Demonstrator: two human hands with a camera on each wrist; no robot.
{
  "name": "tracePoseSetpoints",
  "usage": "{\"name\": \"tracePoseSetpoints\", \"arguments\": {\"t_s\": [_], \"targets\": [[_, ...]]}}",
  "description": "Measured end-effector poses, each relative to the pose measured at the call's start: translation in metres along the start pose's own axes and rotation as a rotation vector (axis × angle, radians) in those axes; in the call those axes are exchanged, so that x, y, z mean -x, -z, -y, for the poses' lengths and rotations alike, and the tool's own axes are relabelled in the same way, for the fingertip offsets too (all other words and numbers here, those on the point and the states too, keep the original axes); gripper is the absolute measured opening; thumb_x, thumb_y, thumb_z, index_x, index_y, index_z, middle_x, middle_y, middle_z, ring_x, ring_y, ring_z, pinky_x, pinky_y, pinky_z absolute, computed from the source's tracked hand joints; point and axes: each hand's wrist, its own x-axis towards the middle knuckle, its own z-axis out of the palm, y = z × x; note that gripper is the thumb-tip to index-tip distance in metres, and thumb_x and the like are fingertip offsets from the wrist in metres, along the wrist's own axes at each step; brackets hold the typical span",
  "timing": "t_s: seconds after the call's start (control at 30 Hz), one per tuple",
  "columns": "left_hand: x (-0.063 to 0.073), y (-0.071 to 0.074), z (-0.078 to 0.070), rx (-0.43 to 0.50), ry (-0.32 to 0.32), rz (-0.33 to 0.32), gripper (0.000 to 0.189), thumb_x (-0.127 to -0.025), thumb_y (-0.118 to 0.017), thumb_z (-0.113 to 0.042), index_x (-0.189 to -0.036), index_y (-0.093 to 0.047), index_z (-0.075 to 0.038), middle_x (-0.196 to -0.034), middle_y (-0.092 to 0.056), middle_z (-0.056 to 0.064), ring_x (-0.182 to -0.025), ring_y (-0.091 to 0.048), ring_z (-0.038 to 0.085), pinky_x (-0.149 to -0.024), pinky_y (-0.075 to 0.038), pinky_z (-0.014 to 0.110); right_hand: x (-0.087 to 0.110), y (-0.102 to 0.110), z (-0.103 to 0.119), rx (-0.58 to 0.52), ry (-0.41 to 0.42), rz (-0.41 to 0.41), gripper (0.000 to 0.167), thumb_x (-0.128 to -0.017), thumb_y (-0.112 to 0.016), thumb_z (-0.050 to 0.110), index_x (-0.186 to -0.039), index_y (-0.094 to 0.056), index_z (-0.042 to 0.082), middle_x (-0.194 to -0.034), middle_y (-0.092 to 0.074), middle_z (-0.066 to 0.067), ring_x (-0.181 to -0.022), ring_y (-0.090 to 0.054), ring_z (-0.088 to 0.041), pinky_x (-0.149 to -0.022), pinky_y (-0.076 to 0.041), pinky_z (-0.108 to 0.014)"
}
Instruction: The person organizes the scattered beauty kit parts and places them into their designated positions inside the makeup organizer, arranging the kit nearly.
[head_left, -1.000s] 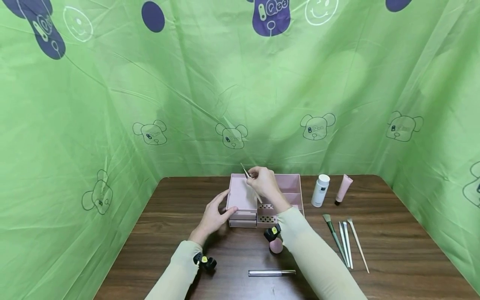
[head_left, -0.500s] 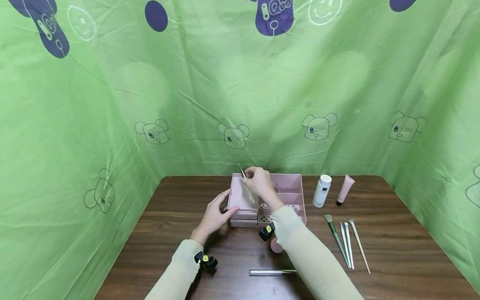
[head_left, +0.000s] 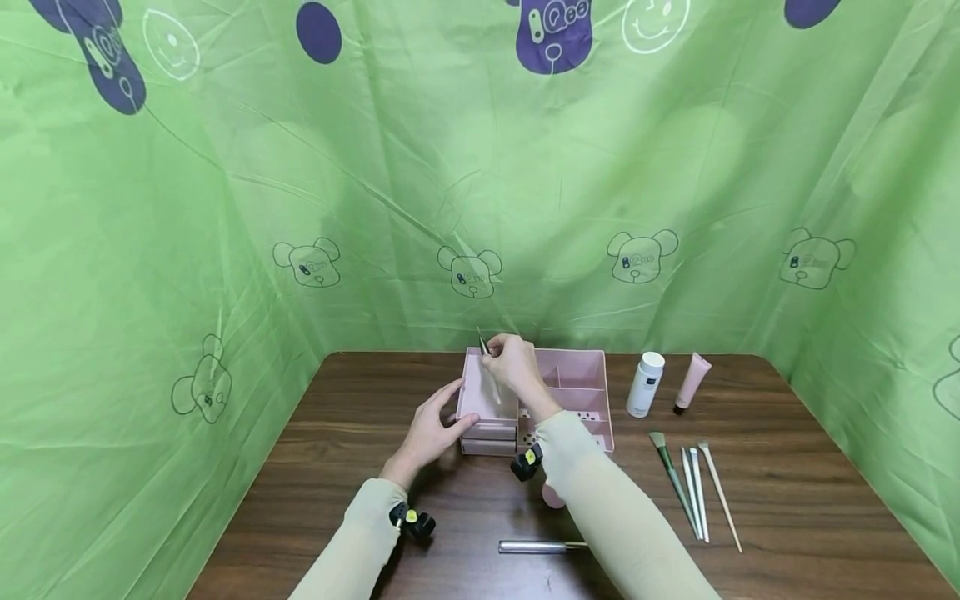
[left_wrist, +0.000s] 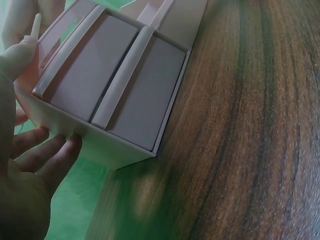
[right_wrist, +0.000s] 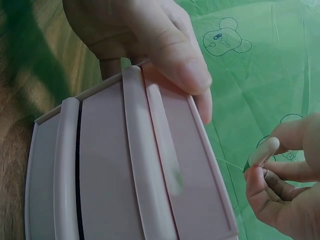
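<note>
A pink makeup organizer (head_left: 581, 379) with open compartments and small drawers sits at the table's back. My left hand (head_left: 427, 429) grips its front left corner. In the left wrist view that hand's fingers (left_wrist: 45, 150) lie against the side wall, above which the thumb rests on the top edge. Over the organizer's flat left top, my right hand (head_left: 516, 367) pinches a slim makeup brush (head_left: 484, 343), tilted, its thin tip up and away. The brush's pale handle end (right_wrist: 270, 146) pokes out between the fingers in the right wrist view. Two drawer fronts (left_wrist: 145, 90) face forward, both pushed in.
A white bottle (head_left: 646, 385) and a pink tube (head_left: 692, 383) stand right of the organizer. Nearer lie a green-handled brush (head_left: 677, 483) and several pale brushes (head_left: 720, 496). A silver tube (head_left: 536, 547) and a partly hidden pink round sponge (head_left: 552, 497) lie in front. Green cloth hangs behind.
My right hand has shifted slightly left with the brush, from the edge of the compartments to over the flat top. My left hand keeps its place on the organizer's corner.
</note>
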Motion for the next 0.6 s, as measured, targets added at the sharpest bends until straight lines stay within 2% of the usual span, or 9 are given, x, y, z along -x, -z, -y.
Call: {"name": "tracePoseSetpoints", "arguments": {"t_s": [0.2,0.4,0.6], "targets": [[0.0008,-0.0008,-0.0005,0.013,-0.013,0.009,0.07,-0.084,-0.079,-0.028,-0.143,-0.048,-0.006,-0.141,-0.053,0.014,-0.12,-0.059,0.03,-0.09,-0.058,0.029,0.0023,-0.0048,0.0014,0.002,0.0,-0.011,0.027,-0.083,-0.074,0.018,-0.108,-0.072,0.01,-0.093,-0.073,-0.003,-0.087,-0.067,-0.022,-0.081,-0.058,-0.034],[-0.0005,-0.0014,-0.0011,0.002,-0.012,0.01,0.071,-0.083,-0.079,-0.029,-0.143,-0.047,-0.007,-0.141,-0.053,0.013,-0.114,-0.063,0.03,-0.092,-0.057,0.033,0.0033,-0.0031,0.0,-0.03,0.027,-0.008,0.029,-0.083,-0.073,0.017,-0.111,-0.072,0.008,-0.092,-0.072,-0.003,-0.086,-0.066,-0.021,-0.08,-0.057,-0.034],[-0.0003,-0.002,-0.0005,0.047,-0.015,0.002,0.07,-0.083,-0.079,-0.023,-0.143,-0.047,-0.005,-0.139,-0.055,0.016,-0.11,-0.065,0.032,-0.091,-0.057,0.032,0.0028,-0.0023,-0.0054,-0.034,0.022,-0.001,0.031,-0.083,-0.07,0.017,-0.113,-0.07,0.012,-0.094,-0.071,-0.002,-0.084,-0.064,-0.019,-0.075,-0.056,-0.031]]}}
